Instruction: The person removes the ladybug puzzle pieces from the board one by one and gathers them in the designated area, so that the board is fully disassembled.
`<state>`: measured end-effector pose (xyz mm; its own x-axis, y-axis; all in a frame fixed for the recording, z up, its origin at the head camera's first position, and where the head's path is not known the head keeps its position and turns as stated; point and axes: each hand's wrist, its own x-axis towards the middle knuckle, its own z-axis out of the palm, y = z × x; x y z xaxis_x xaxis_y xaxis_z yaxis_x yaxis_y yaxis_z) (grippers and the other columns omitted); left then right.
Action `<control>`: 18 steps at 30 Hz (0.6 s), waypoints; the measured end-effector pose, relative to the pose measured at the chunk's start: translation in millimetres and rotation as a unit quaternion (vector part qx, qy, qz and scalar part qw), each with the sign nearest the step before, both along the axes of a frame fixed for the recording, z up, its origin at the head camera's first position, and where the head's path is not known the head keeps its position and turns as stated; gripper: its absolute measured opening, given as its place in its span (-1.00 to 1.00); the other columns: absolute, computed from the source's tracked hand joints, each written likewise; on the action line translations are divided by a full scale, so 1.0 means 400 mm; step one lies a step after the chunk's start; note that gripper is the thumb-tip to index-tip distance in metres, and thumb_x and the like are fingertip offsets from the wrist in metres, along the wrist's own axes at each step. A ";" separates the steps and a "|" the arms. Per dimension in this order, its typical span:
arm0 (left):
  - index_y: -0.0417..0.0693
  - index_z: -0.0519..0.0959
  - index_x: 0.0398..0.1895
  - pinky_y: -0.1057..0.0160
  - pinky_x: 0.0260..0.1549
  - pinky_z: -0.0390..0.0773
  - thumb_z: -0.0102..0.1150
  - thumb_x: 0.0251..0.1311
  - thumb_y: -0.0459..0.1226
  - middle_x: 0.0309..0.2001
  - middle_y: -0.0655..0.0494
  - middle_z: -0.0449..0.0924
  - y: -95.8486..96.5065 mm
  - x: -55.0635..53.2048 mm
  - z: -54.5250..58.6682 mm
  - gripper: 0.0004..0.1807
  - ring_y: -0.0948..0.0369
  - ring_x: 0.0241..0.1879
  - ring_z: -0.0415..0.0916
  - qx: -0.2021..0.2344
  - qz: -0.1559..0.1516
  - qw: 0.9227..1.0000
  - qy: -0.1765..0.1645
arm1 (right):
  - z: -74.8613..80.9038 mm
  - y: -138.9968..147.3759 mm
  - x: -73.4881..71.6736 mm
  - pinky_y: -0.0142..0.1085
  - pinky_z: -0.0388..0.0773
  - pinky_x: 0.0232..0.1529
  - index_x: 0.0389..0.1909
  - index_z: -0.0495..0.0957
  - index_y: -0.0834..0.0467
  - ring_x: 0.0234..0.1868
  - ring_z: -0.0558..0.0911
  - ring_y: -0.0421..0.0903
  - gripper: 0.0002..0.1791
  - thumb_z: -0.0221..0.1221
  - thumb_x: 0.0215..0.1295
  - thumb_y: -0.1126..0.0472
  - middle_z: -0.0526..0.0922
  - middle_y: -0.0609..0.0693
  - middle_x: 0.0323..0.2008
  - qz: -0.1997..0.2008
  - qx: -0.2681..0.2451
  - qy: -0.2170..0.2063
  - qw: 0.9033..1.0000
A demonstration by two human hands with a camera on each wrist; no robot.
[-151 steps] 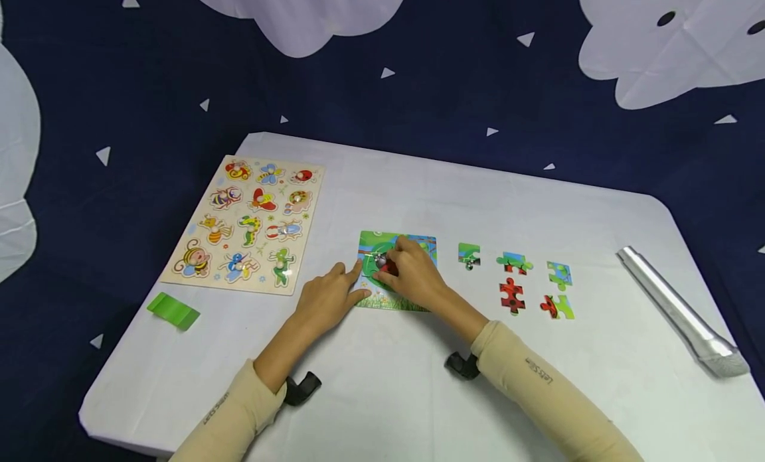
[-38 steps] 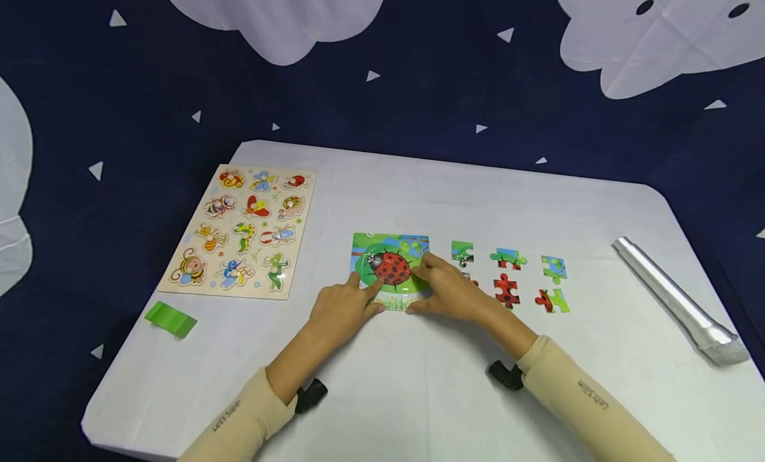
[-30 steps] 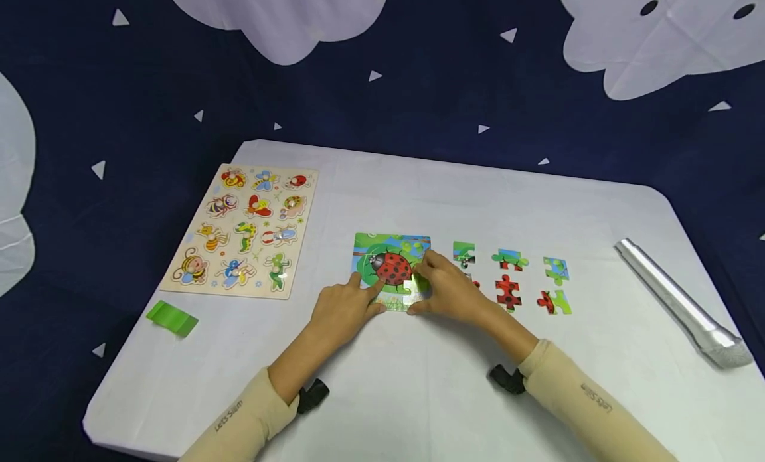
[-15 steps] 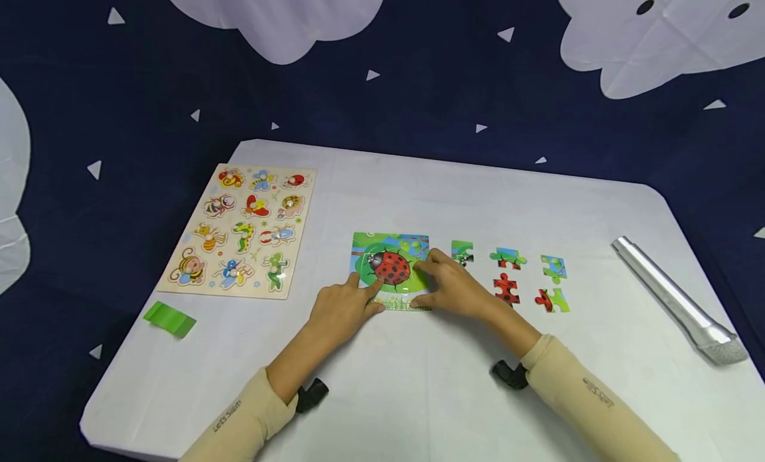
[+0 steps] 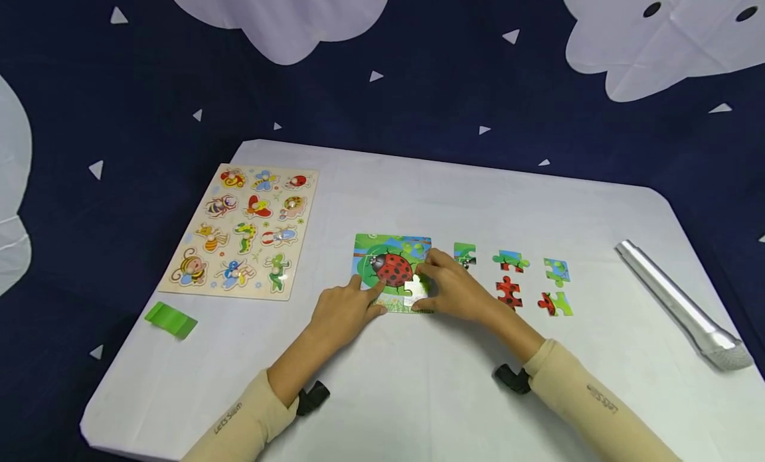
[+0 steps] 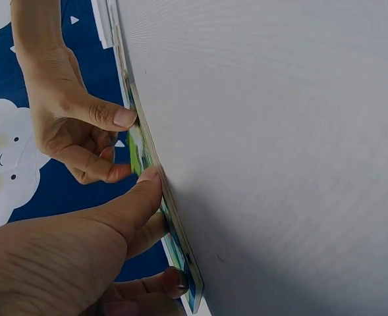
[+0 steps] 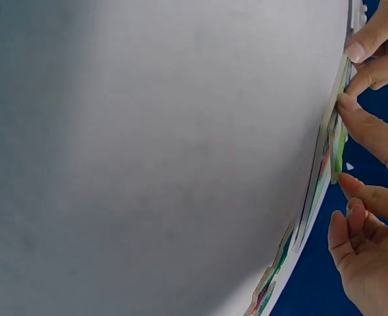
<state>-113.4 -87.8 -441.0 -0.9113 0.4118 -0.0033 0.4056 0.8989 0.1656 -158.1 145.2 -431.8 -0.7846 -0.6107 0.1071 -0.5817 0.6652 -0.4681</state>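
Observation:
A square ladybug jigsaw puzzle (image 5: 388, 263) lies at the middle of the table. My left hand (image 5: 340, 316) rests at its lower left, with index finger and thumb extended onto the puzzle. At the lower right corner, my right hand (image 5: 457, 289) pinches a puzzle piece (image 5: 416, 289) that shines with glare. In the right wrist view this piece (image 7: 336, 151) is tilted up between thumb and finger. Several loose pieces lie to the right, including a red spotted piece (image 5: 508, 292) and a green and red one (image 5: 556, 304). The right hand may hide part of the table there.
A wooden insect peg board (image 5: 242, 230) stands at the left, with a green strip (image 5: 170, 320) below it. A silver microphone-shaped object (image 5: 681, 306) lies near the right edge. The white table (image 5: 406, 395) backs onto a dark blue cloth (image 5: 418, 103).
My right hand has moved from the ladybug's middle to the puzzle's lower right corner. The piece there now tilts and catches light. The left hand stays on the puzzle's lower left.

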 end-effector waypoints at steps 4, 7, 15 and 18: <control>0.16 0.59 0.24 0.19 -0.71 0.42 0.15 0.28 0.15 -0.22 -0.10 0.60 0.000 0.002 0.003 -0.46 0.16 -0.68 0.40 0.004 0.001 1.000 0.004 | -0.004 -0.001 0.011 -0.27 0.40 -0.20 -0.13 0.68 0.27 -0.25 0.35 -0.16 -0.39 0.59 -0.17 -0.02 0.40 -0.03 -0.27 -0.011 0.001 -0.036 0.999; 0.14 0.60 0.24 0.18 -0.70 0.44 0.16 0.27 0.14 -0.23 -0.11 0.60 0.001 0.002 0.006 -0.46 0.15 -0.68 0.40 0.008 0.000 1.000 0.006 | -0.004 0.001 0.014 -0.27 0.39 -0.18 -0.10 0.68 0.28 -0.24 0.35 -0.17 -0.38 0.58 -0.14 -0.04 0.40 -0.05 -0.27 -0.010 0.007 -0.051 0.999; 0.14 0.57 0.27 0.18 -0.69 0.43 0.16 0.27 0.14 -0.23 -0.12 0.59 0.002 0.005 0.006 -0.44 0.14 -0.67 0.39 0.013 0.002 1.000 0.003 | 0.012 0.003 0.015 -0.31 0.46 -0.20 -0.07 0.69 0.30 -0.26 0.38 -0.19 -0.40 0.56 -0.10 0.02 0.42 -0.05 -0.27 0.021 0.021 -0.037 0.999; 0.13 0.56 0.28 0.18 -0.69 0.42 0.17 0.27 0.13 -0.23 -0.12 0.58 0.000 0.007 0.005 -0.43 0.14 -0.67 0.39 0.015 0.003 1.000 0.003 | 0.019 0.021 0.019 -0.33 0.46 -0.24 -0.06 0.69 0.29 -0.27 0.38 -0.20 -0.40 0.56 -0.10 0.03 0.42 -0.04 -0.25 0.024 0.018 -0.034 0.999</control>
